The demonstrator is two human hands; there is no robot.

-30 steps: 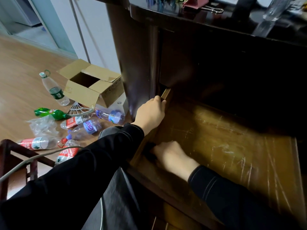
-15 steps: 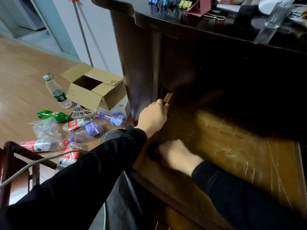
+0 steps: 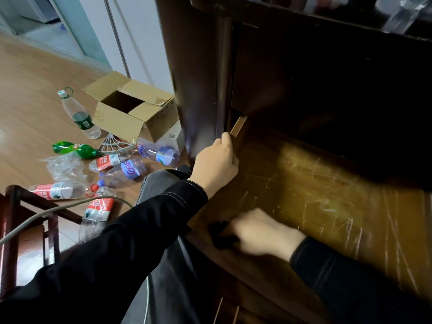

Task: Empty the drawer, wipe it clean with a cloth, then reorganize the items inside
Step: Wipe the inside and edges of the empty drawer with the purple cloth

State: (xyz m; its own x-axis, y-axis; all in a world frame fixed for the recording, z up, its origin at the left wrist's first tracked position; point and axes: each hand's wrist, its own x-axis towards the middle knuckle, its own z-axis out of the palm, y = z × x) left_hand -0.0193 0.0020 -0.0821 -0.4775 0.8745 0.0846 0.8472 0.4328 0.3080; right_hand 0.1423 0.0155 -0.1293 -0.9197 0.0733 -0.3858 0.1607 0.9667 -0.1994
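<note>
- Left sleeve [image 3: 121, 249], lower left: black, pale contrast stitching at cuff.
- Right sleeve [image 3: 346, 284], lower right: black, faint stitch lines.
- Trousers [image 3: 173, 288], bottom centre: dark grey.

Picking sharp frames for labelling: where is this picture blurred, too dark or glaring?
Head view: the right hand and the dark cloth it holds are smeared by motion; the left hand gripping the drawer side is sharp; the drawer's back lies in deep shadow; its scratched bottom shows streaky glare.
</note>
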